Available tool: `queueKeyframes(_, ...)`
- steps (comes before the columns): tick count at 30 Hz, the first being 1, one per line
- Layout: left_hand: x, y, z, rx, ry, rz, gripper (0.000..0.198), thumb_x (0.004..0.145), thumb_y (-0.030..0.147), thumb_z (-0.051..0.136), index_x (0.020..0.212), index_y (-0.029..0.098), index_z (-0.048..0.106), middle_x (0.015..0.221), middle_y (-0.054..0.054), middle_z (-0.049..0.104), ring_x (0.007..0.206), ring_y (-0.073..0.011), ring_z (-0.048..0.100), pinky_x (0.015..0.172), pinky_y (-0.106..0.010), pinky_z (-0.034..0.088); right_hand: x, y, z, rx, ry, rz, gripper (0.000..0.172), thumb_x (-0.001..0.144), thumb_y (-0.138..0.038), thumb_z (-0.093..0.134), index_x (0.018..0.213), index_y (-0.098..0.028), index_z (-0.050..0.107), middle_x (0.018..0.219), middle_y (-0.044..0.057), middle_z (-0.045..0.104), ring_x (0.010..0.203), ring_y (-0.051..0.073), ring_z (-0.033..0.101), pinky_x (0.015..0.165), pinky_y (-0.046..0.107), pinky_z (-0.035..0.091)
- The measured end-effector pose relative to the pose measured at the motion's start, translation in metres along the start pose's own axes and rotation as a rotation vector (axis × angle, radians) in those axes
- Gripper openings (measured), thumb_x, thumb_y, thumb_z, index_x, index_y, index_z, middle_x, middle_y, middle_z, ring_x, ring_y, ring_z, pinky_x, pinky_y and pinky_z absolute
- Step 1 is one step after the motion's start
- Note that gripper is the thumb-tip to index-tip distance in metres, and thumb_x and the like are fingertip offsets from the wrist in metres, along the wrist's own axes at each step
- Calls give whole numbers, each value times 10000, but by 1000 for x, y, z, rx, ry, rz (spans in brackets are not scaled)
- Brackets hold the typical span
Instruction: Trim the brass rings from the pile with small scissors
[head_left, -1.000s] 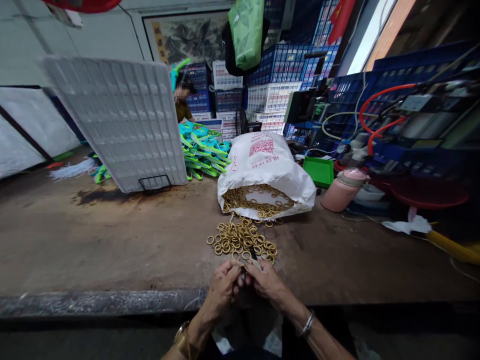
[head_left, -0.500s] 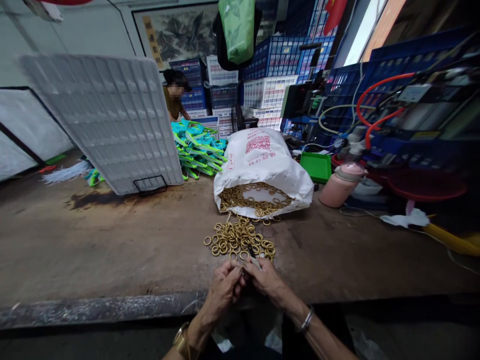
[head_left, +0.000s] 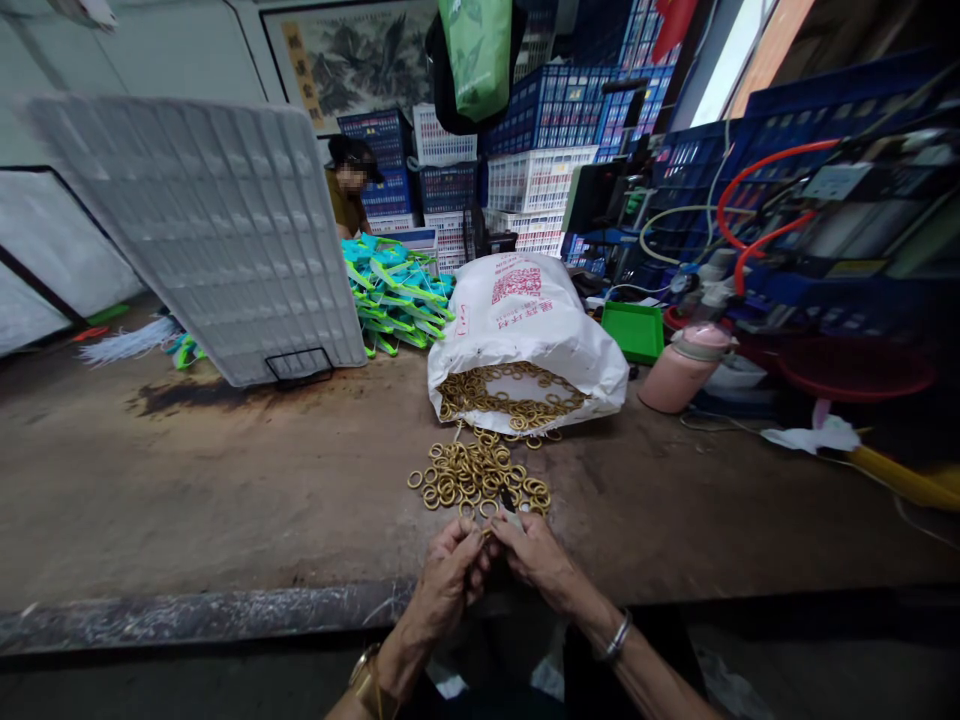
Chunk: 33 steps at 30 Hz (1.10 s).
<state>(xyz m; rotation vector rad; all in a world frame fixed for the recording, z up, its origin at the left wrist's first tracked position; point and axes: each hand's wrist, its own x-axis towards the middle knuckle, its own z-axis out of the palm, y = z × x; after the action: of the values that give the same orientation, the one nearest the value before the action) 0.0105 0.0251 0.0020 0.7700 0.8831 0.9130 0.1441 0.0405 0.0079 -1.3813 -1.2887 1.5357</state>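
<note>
My left hand [head_left: 452, 567] pinches a gold-coloured ring [head_left: 486, 533] between thumb and fingers, just over the table's front edge. Close beside it, my right hand [head_left: 538, 555] is closed on a slim knife-like tool [head_left: 512, 517] with a pale grey body and a dark end pointing away from me. Its exact kind is hard to make out. The fingertips of both hands meet at the ring, which they partly hide. Right beyond them lies a loose pile of gold-coloured rings [head_left: 472, 475]. Behind the pile, a white woven sack [head_left: 525, 320] lies with its mouth towards me, more rings inside.
A pale ribbed panel [head_left: 217, 240] stands upright at left on the wooden table [head_left: 225, 500]. Green and turquoise pieces [head_left: 397, 300] are heaped behind it, near a co-worker [head_left: 349, 190]. To the right are a green tray [head_left: 632, 332], a pink bottle [head_left: 684, 370] and hoses.
The hands stay nearly in place, with a slight shift at the fingertips. The ring between them shows more clearly now. The view has tilted very slightly.
</note>
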Motion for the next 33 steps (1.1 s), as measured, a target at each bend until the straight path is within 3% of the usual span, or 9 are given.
queueKeyframes(5, 0, 4, 0, -66, -23, 20, 330, 692, 460, 582, 733, 178, 416, 549, 72, 456, 352, -9, 279, 326, -127, 193, 0, 6, -1, -240, 112, -156, 265, 758, -365, 422, 581, -176, 479, 522, -31, 455, 527, 95, 409, 512, 199, 317)
queueKeyframes(8, 0, 5, 0, -58, -24, 34, 326, 694, 449, 586, 725, 184, 399, 536, 79, 437, 349, -10, 274, 321, -127, 193, -2, 11, 1, -434, 97, -274, 224, 787, -283, 373, 606, -183, 458, 570, -25, 466, 558, 100, 408, 528, 203, 306)
queueKeyframes(11, 0, 3, -1, -21, -9, 53, 326, 704, 458, 573, 718, 183, 397, 528, 81, 426, 349, -9, 276, 326, -128, 198, -6, 14, 3, -614, 84, -313, 127, 727, -144, 370, 639, -189, 449, 592, -24, 482, 561, 103, 408, 532, 207, 287)
queueKeyframes(17, 0, 2, -3, 28, 9, 63, 347, 695, 485, 568, 715, 186, 392, 517, 86, 426, 337, -8, 271, 330, -136, 193, -8, 12, 2, -779, 56, -293, 207, 613, -54, 350, 719, -193, 462, 673, 4, 540, 627, 124, 466, 585, 212, 308)
queueKeyframes(23, -5, -1, -3, 34, 8, 62, 343, 706, 484, 556, 693, 186, 388, 497, 90, 413, 329, -8, 252, 324, -140, 177, -5, 16, 1, -893, 43, -276, 239, 597, -46, 367, 755, -190, 474, 669, 7, 551, 605, 124, 474, 557, 211, 292)
queueKeyframes(29, -19, 15, -1, -135, -37, 45, 316, 693, 444, 594, 710, 193, 402, 502, 77, 452, 332, -19, 277, 318, -139, 206, 7, 30, -8, -1022, 197, -208, 161, 723, -96, 372, 789, -173, 497, 660, 32, 568, 584, 131, 494, 534, 230, 255)
queueKeyframes(33, -20, 26, -5, -235, -17, 35, 288, 704, 418, 582, 704, 162, 451, 649, 13, 536, 395, -29, 368, 334, -148, 250, 16, 28, -5, -1058, 307, -209, 161, 757, -106, 379, 848, -183, 486, 676, 23, 586, 589, 132, 523, 526, 232, 241)
